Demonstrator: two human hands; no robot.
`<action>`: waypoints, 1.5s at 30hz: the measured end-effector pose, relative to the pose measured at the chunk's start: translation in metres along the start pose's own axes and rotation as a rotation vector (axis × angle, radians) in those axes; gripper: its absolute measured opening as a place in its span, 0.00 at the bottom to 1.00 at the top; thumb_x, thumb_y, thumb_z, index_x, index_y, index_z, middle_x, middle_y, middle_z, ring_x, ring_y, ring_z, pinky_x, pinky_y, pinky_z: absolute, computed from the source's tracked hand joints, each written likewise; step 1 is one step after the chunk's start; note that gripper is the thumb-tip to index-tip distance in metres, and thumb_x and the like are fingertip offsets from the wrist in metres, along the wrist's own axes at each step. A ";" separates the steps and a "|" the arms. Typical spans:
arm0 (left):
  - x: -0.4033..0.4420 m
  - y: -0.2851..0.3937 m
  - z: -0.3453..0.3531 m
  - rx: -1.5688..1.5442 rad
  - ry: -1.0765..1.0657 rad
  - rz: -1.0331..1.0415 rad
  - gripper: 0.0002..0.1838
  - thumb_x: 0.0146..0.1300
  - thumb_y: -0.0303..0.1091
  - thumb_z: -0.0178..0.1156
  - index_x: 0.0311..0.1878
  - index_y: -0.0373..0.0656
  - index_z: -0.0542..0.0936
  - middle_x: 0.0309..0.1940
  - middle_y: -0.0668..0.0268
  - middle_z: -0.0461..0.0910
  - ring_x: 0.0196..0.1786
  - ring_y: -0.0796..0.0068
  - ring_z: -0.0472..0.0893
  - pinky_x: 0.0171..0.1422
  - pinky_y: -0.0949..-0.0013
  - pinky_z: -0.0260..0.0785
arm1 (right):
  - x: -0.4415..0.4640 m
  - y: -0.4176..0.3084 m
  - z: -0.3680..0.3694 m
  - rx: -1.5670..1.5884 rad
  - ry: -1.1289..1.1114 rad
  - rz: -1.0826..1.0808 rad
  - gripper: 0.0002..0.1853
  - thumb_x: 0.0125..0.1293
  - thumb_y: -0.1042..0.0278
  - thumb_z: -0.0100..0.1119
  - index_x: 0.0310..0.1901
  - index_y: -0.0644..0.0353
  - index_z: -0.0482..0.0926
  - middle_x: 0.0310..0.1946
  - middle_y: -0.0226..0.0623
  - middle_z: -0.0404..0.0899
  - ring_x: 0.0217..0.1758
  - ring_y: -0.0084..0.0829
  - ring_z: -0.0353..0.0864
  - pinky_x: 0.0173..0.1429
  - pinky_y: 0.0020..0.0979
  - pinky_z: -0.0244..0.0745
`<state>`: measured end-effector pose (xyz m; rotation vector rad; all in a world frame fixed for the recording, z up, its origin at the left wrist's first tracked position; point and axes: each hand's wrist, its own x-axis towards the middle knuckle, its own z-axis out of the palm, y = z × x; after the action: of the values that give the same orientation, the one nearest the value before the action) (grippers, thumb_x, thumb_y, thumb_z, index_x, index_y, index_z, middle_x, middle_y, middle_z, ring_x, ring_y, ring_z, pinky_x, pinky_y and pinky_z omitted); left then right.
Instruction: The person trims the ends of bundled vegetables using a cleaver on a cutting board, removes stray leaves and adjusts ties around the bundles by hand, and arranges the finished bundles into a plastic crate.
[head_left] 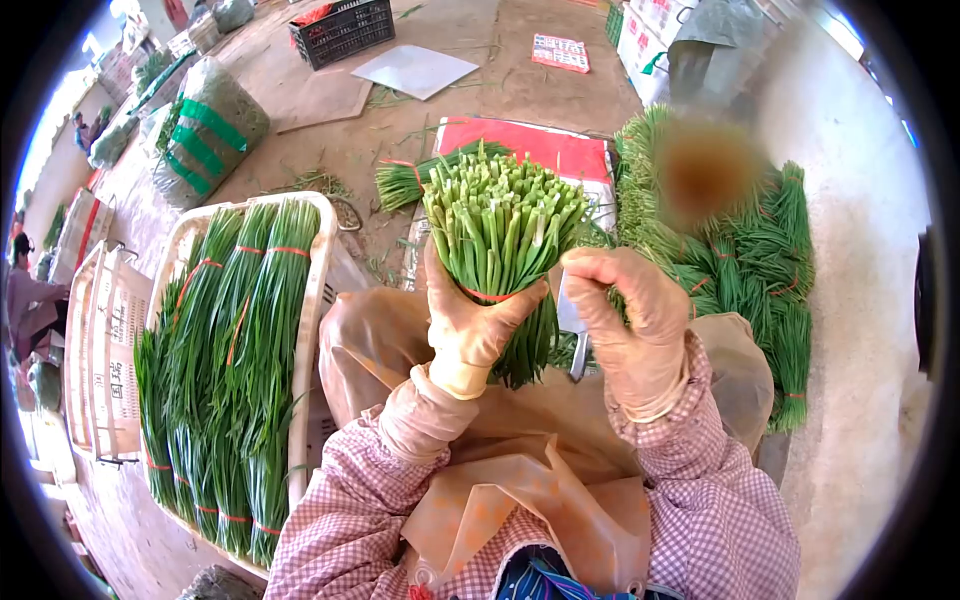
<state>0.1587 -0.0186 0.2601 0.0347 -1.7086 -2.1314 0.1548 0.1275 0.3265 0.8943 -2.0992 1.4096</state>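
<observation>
1. The person's left hand has its fingers wrapped round a bundle of green stems, gripping it from the near side, at the red band that ties it.
2. The bundle is held up in front of the body, above the lap; its pale stem ends point upward, and the dark leaves hang below the hand.
3. The right hand is just beside the bundle, on its right. Its fingers are bent, with the thumb and forefinger close together near the stems; I cannot tell whether anything is pinched between them.
4. A metal tool shows between the bundle and the right hand, partly hidden; whether that hand touches it is unclear.
5. Both hands look gloved, and the sleeves are checked. A brown apron covers the lap.
6. To the left stands a white crate in which banded green bundles lie side by side.
7. Beyond the held bundle, another tied bundle lies near a red and white sheet.
8. To the right is a pile of green bundles, partly covered by a brown blur.
9. Farther off, a black crate and a pale board rest on the floor.
</observation>
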 end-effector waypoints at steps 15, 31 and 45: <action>-0.004 -0.040 0.003 0.000 0.185 0.128 0.53 0.41 0.32 0.80 0.69 0.41 0.57 0.57 0.57 0.73 0.58 0.65 0.75 0.63 0.63 0.69 | 0.011 0.012 0.032 -0.096 -0.001 0.368 0.07 0.59 0.74 0.67 0.36 0.61 0.78 0.26 0.39 0.81 0.27 0.35 0.81 0.33 0.31 0.75; -0.006 -0.041 0.013 -0.018 0.050 0.095 0.53 0.41 0.33 0.79 0.69 0.38 0.57 0.56 0.56 0.75 0.56 0.63 0.78 0.61 0.63 0.71 | 0.025 0.021 -0.005 -0.324 0.124 -0.208 0.08 0.54 0.80 0.66 0.33 0.58 0.79 0.25 0.30 0.81 0.24 0.23 0.80 0.31 0.24 0.77; -0.009 -0.052 0.010 0.545 0.214 0.337 0.58 0.32 0.41 0.80 0.70 0.38 0.59 0.50 0.54 0.75 0.50 0.49 0.78 0.55 0.53 0.71 | -0.004 0.018 -0.025 -0.308 -0.133 0.073 0.13 0.58 0.68 0.71 0.43 0.59 0.80 0.33 0.39 0.84 0.26 0.27 0.82 0.33 0.27 0.78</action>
<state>0.1487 0.0025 0.2115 0.1148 -1.9482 -1.3338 0.1449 0.1566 0.3222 0.8118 -2.3873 1.0432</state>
